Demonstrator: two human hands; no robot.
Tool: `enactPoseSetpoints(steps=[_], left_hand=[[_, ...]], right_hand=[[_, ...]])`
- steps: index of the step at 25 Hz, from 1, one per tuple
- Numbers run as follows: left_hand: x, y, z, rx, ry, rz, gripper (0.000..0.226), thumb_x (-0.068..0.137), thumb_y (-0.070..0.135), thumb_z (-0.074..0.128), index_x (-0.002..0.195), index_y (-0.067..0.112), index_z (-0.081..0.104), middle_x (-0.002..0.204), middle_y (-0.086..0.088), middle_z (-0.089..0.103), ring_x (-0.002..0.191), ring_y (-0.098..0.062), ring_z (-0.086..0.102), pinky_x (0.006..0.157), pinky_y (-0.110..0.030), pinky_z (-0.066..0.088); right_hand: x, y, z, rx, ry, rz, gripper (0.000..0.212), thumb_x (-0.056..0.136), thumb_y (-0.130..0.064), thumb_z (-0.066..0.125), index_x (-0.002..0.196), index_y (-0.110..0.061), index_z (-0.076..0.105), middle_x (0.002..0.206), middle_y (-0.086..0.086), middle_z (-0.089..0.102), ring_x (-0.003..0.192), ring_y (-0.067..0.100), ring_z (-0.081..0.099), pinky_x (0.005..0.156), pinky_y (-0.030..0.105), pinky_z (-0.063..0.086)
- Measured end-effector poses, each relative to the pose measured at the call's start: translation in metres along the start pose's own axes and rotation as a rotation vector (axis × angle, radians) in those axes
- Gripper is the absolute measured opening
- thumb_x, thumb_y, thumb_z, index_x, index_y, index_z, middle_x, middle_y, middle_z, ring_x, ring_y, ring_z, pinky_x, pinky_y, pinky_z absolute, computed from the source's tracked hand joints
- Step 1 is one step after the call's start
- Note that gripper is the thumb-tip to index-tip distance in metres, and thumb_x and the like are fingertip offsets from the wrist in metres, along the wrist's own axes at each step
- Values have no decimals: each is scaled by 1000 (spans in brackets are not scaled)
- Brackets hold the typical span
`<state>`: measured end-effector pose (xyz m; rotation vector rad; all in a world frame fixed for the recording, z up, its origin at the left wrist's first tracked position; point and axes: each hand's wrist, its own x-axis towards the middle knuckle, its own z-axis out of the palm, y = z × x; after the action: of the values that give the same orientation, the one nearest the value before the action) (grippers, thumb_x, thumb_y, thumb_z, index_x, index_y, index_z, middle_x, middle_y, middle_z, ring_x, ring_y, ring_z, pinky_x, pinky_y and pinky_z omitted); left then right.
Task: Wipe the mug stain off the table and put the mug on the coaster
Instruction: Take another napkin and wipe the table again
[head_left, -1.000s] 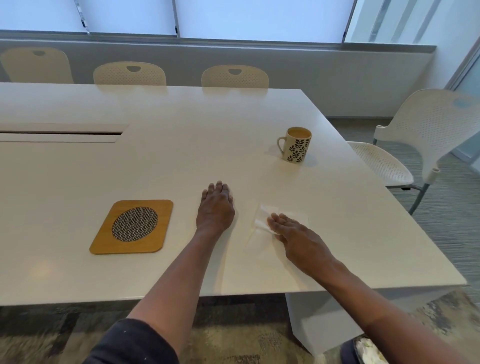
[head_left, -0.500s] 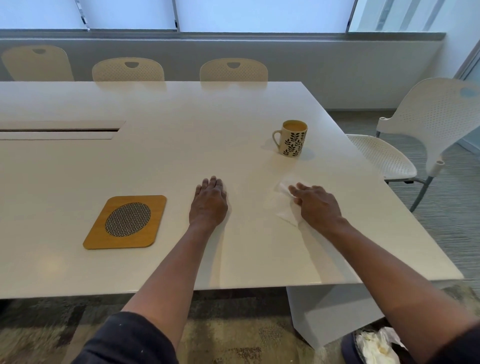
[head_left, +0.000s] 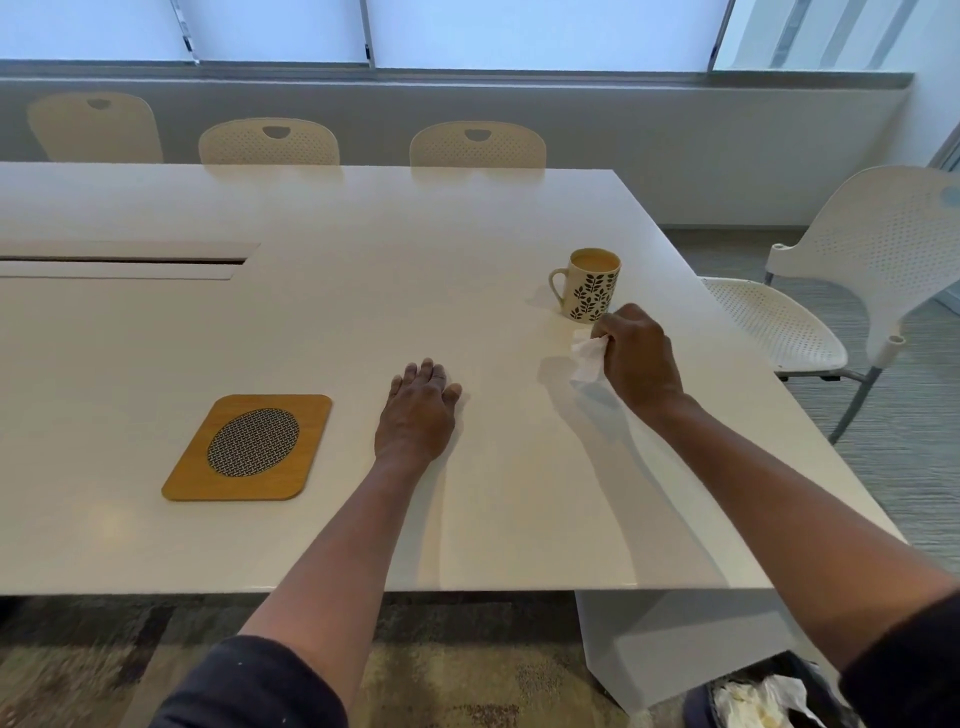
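Now the right hand (head_left: 636, 358) has moved beside the mug (head_left: 592, 283), fingers (head_left: 605, 332) pinching the tissue (head_left: 587, 358); left hand (head_left: 418, 410) lies flat on the tabletop (head_left: 363, 291); wiping seems done.

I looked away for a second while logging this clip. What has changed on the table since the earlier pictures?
The right hand slid the tissue from the near table edge toward the mug, and now grips it bunched up rather than pressing it flat. The left hand stays flat on the table; mug and coaster have not moved.
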<state>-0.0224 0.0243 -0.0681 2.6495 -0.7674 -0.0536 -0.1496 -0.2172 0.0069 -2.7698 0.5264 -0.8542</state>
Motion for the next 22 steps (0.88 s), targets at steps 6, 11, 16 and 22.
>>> enactPoseSetpoints(steps=[6, 11, 16, 22], left_hand=[[-1, 0, -1, -10, 10, 3, 54, 108, 35, 24, 155, 9, 28, 165, -7, 21, 153, -22, 12, 124, -34, 5], [1, -1, -2, -19, 9, 12, 51, 108, 30, 26, 154, 9, 28, 165, -7, 21, 153, -23, 13, 124, -35, 6], [2, -5, -5, -142, 22, -8, 48, 108, 28, 26, 152, 9, 35, 162, -7, 28, 152, -22, 16, 123, -34, 8], [-1, -4, -4, -117, 36, 13, 49, 107, 28, 26, 150, 8, 38, 162, -9, 30, 152, -24, 19, 123, -35, 9]], right_hand=[[8, -27, 46, -62, -403, 126, 28, 94, -14, 47, 113, -4, 64, 120, 18, 64, 108, 36, 61, 91, 38, 49], [-7, -57, 72, -36, -601, -11, 49, 103, -23, 33, 151, -12, 34, 159, 18, 29, 145, 31, 30, 116, 39, 25], [-51, -108, 69, -36, -590, -242, 50, 104, -19, 31, 154, -15, 28, 161, 17, 25, 149, 30, 23, 121, 40, 18], [-128, -102, 33, -37, -515, -305, 51, 105, -22, 29, 156, -18, 21, 163, 4, 19, 152, 18, 13, 122, 37, -1]])
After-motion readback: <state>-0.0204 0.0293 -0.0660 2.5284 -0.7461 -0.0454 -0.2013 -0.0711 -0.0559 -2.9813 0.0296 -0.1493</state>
